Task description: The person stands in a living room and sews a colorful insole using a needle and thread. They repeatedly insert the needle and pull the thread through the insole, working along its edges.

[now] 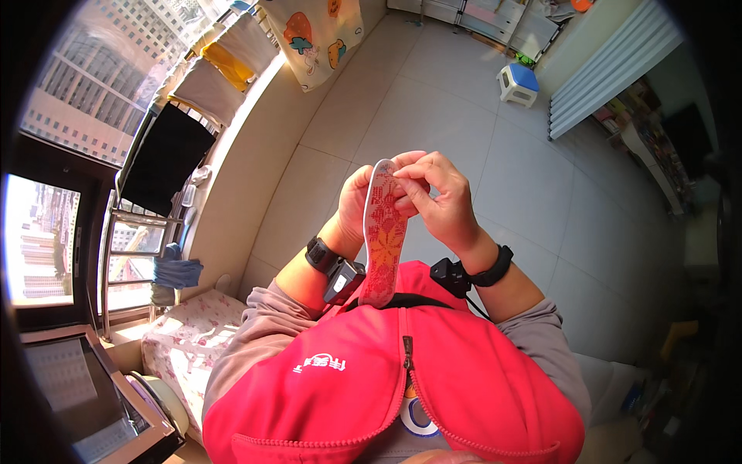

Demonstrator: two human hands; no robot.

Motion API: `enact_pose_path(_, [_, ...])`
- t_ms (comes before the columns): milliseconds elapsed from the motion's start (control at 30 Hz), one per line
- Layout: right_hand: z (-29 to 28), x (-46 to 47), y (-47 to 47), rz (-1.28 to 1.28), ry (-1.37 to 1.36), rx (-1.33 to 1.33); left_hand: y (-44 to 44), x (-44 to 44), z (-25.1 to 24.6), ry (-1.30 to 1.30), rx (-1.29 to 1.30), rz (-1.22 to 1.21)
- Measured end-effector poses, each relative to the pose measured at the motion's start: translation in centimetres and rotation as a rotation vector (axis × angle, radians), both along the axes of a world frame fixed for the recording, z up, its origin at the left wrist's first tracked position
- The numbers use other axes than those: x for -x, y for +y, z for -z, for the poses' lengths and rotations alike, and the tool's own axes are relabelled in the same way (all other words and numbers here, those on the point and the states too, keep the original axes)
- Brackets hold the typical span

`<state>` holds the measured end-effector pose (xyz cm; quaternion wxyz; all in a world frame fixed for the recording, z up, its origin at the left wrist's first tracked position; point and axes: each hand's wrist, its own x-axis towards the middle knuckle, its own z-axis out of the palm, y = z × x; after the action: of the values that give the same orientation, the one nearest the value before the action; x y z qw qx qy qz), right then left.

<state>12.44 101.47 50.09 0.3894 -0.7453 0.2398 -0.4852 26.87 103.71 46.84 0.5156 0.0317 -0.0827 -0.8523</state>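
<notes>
An embroidered shoe insole (pixel 385 232) with a red and orange stitched pattern and a pale rim stands nearly upright before my chest. My left hand (pixel 352 203) holds it from behind and from its left side, with part of the fingers hidden by it. At the upper right edge of the insole, the thumb and forefinger of my right hand (pixel 443 197) come together in a pinch against the patterned face. Anything as fine as a needle or thread between those fingertips is too small to make out. Black straps with small devices (pixel 345 281) circle both wrists.
To the left, a metal drying rack (pixel 136 232) with hanging cloths stands by the window. A floral-covered surface (pixel 200 325) lies below it. Grey floor tiles (pixel 440 116) stretch ahead, with a blue-topped step stool (pixel 519 84) and a folding door (pixel 614 69) at right.
</notes>
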Motion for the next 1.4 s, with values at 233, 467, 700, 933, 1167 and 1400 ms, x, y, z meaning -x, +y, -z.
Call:
enact_pose_path(233, [-0.1, -8.6, 1.8, 0.033, -0.042, -0.129, 0.5, -8.5, 0.7, 0.017, 0.094, 0.061])
enact_pose_path(467, [-0.6, -15.5, 2.9, 0.188, 0.159, 0.161, 1.6, -16.4, 1.6, -0.079, 0.029, 0.078])
enact_pose_path(700, [1.5, -18.5, 2.8, 0.187, 0.078, -0.257, 1.4, -22.4, 2.5, -0.716, 0.242, -0.064])
enact_pose_path(933, [2.3, -18.9, 4.3, 0.184, -0.16, -0.498, 1.4, -22.3, 2.3, -0.935, 0.368, -0.152])
enact_pose_path(1167, [1.8, -18.3, 4.7, 0.437, 0.518, 0.267, 2.0, -21.0, 1.9, -0.945, 0.402, -0.085])
enact_pose_path(1400, [-0.2, -13.7, 5.4, 0.124, -0.543, -0.366, 1.3, -19.7, 3.4, -0.983, 0.295, -0.18])
